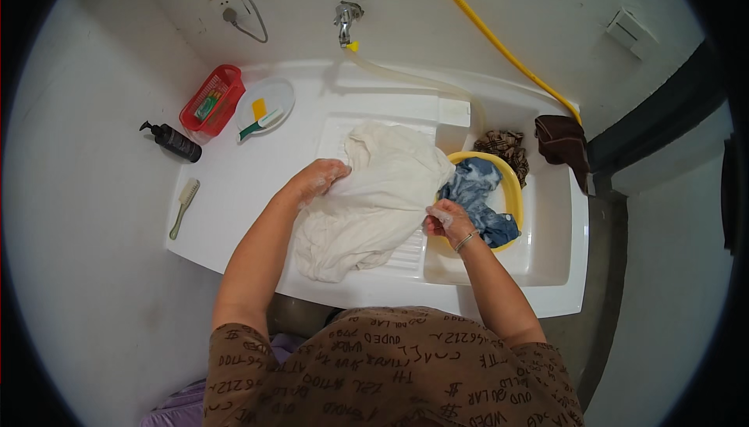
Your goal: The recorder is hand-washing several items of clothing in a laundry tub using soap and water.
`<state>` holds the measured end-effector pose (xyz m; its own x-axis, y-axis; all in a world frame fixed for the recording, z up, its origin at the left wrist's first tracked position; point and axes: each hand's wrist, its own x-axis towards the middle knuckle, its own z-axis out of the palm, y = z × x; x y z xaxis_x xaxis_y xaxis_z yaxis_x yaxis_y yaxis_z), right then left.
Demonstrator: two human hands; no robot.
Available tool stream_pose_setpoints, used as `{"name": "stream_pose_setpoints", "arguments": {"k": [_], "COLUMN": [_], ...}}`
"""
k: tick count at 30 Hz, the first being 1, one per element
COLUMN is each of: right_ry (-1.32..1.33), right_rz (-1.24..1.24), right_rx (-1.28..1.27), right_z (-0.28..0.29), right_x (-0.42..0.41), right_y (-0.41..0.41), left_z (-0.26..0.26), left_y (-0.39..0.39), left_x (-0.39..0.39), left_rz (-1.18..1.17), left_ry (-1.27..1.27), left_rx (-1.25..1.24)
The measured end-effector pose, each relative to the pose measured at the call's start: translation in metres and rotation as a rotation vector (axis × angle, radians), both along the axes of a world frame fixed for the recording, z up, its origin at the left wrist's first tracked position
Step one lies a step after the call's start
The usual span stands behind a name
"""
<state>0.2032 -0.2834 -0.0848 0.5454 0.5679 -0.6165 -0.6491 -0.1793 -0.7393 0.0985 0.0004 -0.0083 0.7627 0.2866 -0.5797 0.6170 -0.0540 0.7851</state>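
Observation:
A wet white cloth garment [380, 193] lies spread over the ribbed washboard [412, 251] of the laundry sink. My left hand [320, 180], with suds on its back, grips the left edge of the garment near an opening in the cloth. On the other side, my right hand [447, 220] pinches the garment's right edge between thumb and fingers. Suds cling to that hand too, and a bracelet circles its wrist. Just beyond it, a yellow basin [516, 190] in the sink bowl holds blue sudsy clothing [477, 193].
Patterned cloth [504, 149] lies behind the basin; a dark brown cloth [562, 140] hangs over the right rim. A hose runs from the tap [347, 14] into the bowl. At left are a red basket [212, 102], a lid with a brush [260, 124], a pump bottle [175, 143] and another brush [185, 207].

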Motion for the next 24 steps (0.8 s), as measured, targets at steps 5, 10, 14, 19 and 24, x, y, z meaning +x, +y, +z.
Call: {"name": "stream_pose_setpoints", "arguments": {"k": [5,10,14,19,24], "right_ry": [-0.034,-0.095,0.045,-0.021,-0.123], "right_rz": [0.046,-0.006,-0.106,-0.219,-0.213], "right_rx": [-0.202,0.145,0.444,0.463,0.427], "right_z": [0.006,0.000,0.032,0.044,0.042], "right_x": [-0.001,-0.001,-0.001,0.003,0.012], "right_y": [0.009,0.012,0.019,0.022,0.020], "left_z": [-0.002,0.041,0.061,0.081,0.083], "left_y": [-0.011,-0.008,0.015,0.017,0.024], "left_x": [-0.001,0.003,-0.005,-0.011,-0.021], "left_rz": [-0.158,0.024,0.008,-0.014,0.049], "left_ry": [0.225,-0.135,-0.442,-0.401,-0.520], "left_rx": [0.155,0.047,0.014,-0.098,-0.370]}}
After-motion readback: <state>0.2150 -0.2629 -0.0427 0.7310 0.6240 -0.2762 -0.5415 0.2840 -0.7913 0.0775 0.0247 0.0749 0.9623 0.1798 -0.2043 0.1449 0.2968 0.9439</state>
